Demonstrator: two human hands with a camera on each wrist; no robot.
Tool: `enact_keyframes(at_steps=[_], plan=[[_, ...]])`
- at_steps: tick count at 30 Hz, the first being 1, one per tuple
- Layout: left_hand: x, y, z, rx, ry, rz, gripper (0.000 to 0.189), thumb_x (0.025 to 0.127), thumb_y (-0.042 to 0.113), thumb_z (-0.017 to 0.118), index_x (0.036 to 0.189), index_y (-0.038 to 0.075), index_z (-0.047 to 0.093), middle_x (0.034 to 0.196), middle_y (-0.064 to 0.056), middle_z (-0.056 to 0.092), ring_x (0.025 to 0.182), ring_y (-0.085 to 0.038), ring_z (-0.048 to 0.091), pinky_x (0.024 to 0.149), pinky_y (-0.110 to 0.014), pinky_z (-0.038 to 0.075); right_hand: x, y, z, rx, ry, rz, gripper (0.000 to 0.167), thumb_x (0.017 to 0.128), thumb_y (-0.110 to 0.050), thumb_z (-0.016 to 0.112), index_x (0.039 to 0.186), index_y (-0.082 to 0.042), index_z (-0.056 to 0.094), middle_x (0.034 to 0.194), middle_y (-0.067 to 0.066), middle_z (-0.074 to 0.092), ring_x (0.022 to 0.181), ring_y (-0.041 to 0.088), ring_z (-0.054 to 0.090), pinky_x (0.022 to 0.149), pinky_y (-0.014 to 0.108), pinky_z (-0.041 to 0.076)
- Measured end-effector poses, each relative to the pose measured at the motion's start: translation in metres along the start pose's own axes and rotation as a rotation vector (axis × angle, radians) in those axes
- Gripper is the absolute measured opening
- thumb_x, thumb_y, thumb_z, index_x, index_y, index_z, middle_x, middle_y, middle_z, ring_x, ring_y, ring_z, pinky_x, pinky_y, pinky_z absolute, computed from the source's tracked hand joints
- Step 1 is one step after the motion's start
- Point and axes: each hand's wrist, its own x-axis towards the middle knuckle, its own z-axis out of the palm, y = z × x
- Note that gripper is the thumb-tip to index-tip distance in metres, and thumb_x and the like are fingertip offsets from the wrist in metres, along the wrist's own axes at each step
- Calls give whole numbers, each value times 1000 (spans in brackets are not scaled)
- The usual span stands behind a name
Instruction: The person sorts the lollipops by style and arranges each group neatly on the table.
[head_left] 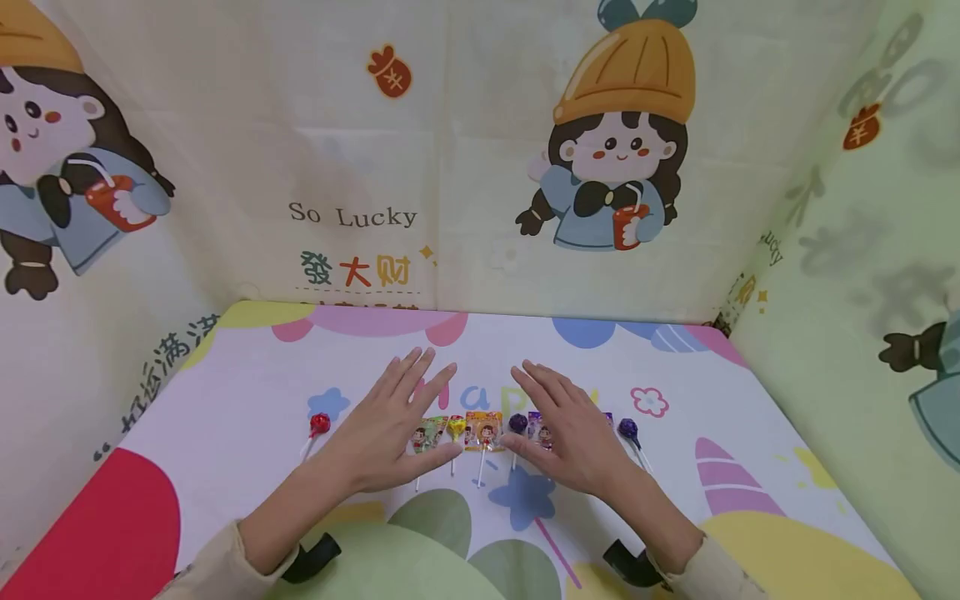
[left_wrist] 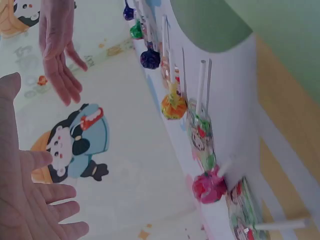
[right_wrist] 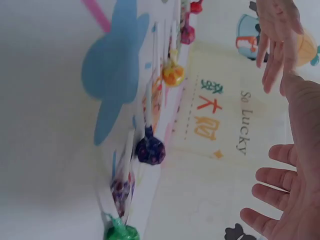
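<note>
My left hand (head_left: 382, 437) and right hand (head_left: 576, 437) are held over the table with fingers straight and spread, holding nothing. Below them runs a row of wrapped lollipops, sticks toward me. A red lollipop (head_left: 320, 423) lies left of my left wrist. Between the hands show a yellow lollipop (head_left: 457, 427), a flat orange-wrapped lollipop (head_left: 483, 429) and a dark purple lollipop (head_left: 518, 423). My left thumb overlaps a flat green-wrapped lollipop (head_left: 431, 435). Another dark lollipop (head_left: 628, 429) lies beyond my right wrist. The wrist views also show a pink lollipop (left_wrist: 209, 188) and a green lollipop (right_wrist: 121, 231), hidden by hands in the head view.
A colourful printed mat (head_left: 247, 400) with large shapes and letters covers the table. Cloth printed with cartoon figures (head_left: 480, 150) hangs behind it and along both sides. Black straps (head_left: 313, 558) show at the cuffs.
</note>
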Motion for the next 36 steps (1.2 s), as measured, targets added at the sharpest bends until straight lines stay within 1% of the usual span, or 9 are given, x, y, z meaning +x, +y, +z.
enact_keyframes(at_steps=[4,8,12,15,19,23,31,34,36], plan=[[-12,-5,-8,-36,27,-23,91,92,66,59,164,23,23,170,-11,19,157,-31,15,126,-55,19,-1,-9,0,54,1,-4,85,92,-62,65,161,-23,34,162,3,39,146,28,41,112,57,43],[-26,-13,-13,-69,45,-46,89,92,60,65,163,24,25,169,-10,22,156,-32,19,124,-56,23,0,-18,0,117,-8,-13,81,94,-62,62,160,-24,36,161,0,41,145,24,42,111,54,46],[-38,-23,-15,-75,67,-60,86,91,55,68,162,22,30,166,-12,28,153,-35,24,116,-62,36,1,-24,3,172,-9,-41,77,95,-60,62,158,-23,39,158,-1,44,144,22,43,111,53,46],[-45,-31,-12,-78,78,-71,83,91,52,70,159,19,35,163,-14,33,151,-36,27,108,-64,44,3,-28,9,190,-3,-85,74,96,-58,62,157,-21,41,156,-1,46,142,22,45,112,53,45],[-53,-40,-8,-80,78,-77,79,91,48,72,156,16,41,158,-16,39,147,-37,33,106,-63,46,7,-34,16,189,-9,-125,72,97,-58,60,156,-21,42,154,-2,48,141,20,46,112,51,45],[-60,-49,-4,-79,72,-80,75,91,43,73,153,13,44,153,-16,44,142,-37,40,106,-64,45,13,-39,24,193,-48,-137,70,98,-57,60,155,-20,43,153,-2,50,141,18,46,111,48,47],[-65,-64,1,-94,19,-85,65,89,30,74,147,10,50,147,-17,51,138,-37,44,109,-62,43,27,-49,39,240,-166,-137,67,98,-52,63,155,-22,44,149,-2,52,138,16,48,113,43,46],[-66,-68,3,-104,-10,-101,63,87,25,73,145,10,52,146,-16,52,138,-38,44,110,-62,42,33,-51,42,251,-195,-144,65,98,-49,65,153,-21,45,148,-1,53,138,17,48,113,42,45],[-66,-70,4,-110,-36,-124,63,86,24,72,144,10,53,146,-16,52,139,-39,42,111,-62,41,36,-52,45,251,-207,-157,64,98,-49,65,152,-20,47,147,-1,54,137,17,49,113,42,46]])
